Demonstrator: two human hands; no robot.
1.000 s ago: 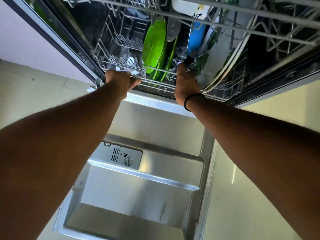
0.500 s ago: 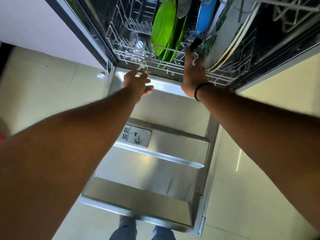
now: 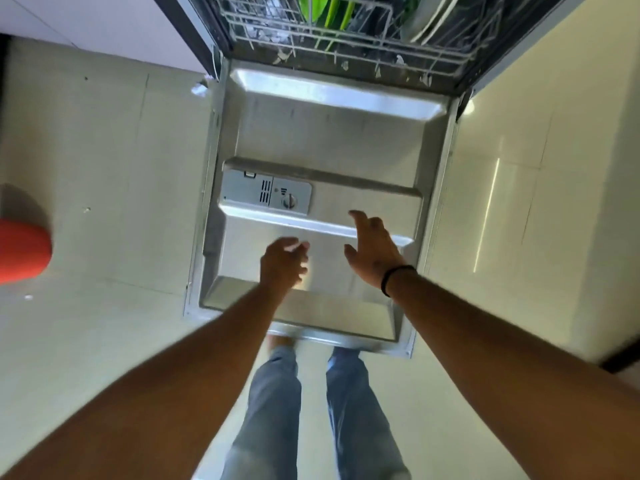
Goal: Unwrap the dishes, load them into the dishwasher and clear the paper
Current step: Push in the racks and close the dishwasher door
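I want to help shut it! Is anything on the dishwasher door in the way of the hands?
Nothing visible is. Both the left hand and right hand hover empty above the bare steel door, and the rack sits pushed inside the dishwasher.

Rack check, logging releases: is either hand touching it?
Apart. Head view: left hand and right hand hover over the door, well short of the rack.

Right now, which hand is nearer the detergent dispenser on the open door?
Right. The right hand hovers just beside the detergent dispenser; the left hand is lower, nearer the door's edge.
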